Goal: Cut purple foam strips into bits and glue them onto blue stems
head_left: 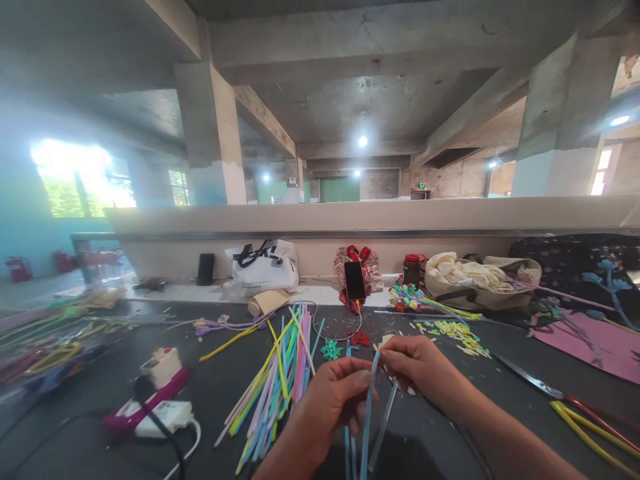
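Near the lower middle, my left hand [336, 408] pinches a light blue strip [369, 417] between thumb and fingers. The strip hangs down toward the table's near edge. My right hand [417, 368] is closed at the strip's upper end, its fingertips pressed together beside my left fingertips. More blue strips [349, 440] lie below and behind my left hand. A bundle of pastel pipe cleaners [270, 393] in pink, yellow, blue and green spreads left of my hands. Small green pieces [331, 349] and red pieces [360, 339] lie just beyond them.
Scissors [530, 380] with a long blade lie at right, near pale yellow pieces [463, 337]. A purple power strip [145, 407] with plugs and cables stands at left. Along the back are a phone [355, 280], a white bag [265, 267], a red-lidded bottle [413, 270] and a beige bag [480, 287].
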`<state>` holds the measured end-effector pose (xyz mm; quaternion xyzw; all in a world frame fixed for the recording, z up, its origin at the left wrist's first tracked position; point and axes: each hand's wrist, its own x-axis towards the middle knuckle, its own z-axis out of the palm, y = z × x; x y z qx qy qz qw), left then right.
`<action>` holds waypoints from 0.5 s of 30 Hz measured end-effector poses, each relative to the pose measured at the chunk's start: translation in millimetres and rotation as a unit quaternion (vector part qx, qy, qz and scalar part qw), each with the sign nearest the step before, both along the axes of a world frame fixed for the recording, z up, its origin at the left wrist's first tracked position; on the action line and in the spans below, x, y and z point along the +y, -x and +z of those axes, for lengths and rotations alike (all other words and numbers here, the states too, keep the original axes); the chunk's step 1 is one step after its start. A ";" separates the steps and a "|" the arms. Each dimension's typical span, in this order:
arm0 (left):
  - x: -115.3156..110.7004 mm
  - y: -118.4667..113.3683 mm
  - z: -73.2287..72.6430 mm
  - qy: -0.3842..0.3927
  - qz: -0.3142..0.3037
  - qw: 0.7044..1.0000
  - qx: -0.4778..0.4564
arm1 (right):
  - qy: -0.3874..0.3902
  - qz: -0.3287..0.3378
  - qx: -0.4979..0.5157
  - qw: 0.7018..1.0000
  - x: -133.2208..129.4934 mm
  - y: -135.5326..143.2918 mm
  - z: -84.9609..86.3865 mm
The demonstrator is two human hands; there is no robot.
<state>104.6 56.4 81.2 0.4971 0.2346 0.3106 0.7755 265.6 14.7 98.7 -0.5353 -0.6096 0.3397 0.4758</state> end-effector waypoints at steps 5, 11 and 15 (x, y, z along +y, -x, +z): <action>-0.1 15.3 3.7 0.083 0.007 0.996 -0.044 | 0.063 0.050 0.053 0.995 -23.1 -14.1 6.2; -18.5 39.4 5.0 0.081 0.065 0.995 -0.009 | 0.076 0.087 0.057 0.992 -44.2 -6.0 9.8; -36.2 67.0 -12.1 -0.011 0.065 0.996 0.057 | 0.089 0.132 0.083 0.984 -47.9 4.7 7.7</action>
